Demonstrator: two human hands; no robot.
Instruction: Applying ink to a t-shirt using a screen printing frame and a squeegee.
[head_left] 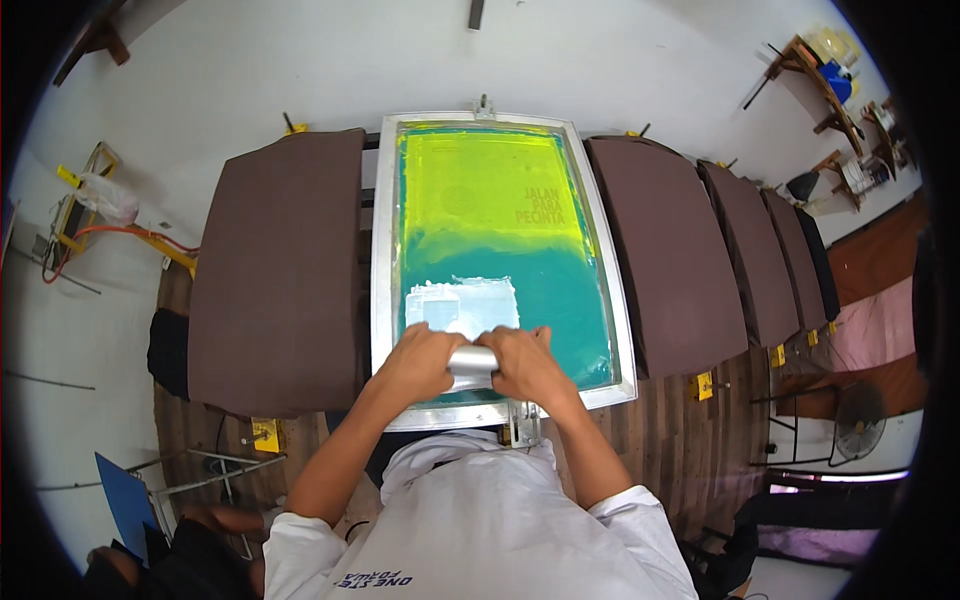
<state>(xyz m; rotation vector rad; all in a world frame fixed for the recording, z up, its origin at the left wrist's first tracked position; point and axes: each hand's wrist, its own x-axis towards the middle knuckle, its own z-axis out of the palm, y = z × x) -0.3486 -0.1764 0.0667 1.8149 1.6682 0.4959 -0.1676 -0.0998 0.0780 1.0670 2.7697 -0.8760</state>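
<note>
Both of my hands are wrapped around a silver squeegee, which lies across the near end of a screen-printing frame. My left hand grips its left part and my right hand its right part, with a short stretch of metal handle between them. The metal-edged screen has yellow-green mesh at the far end and teal mesh nearer me. A patch of white ink is spread just beyond the squeegee, left of centre. Faint lettering shows in the mesh at upper right. My hands hide the squeegee's blade.
Brown fabric covers a board left of the screen and another board right of it, with more boards beyond. A metal clamp holds the screen's near edge. A fan stands at right. Another person is at lower left.
</note>
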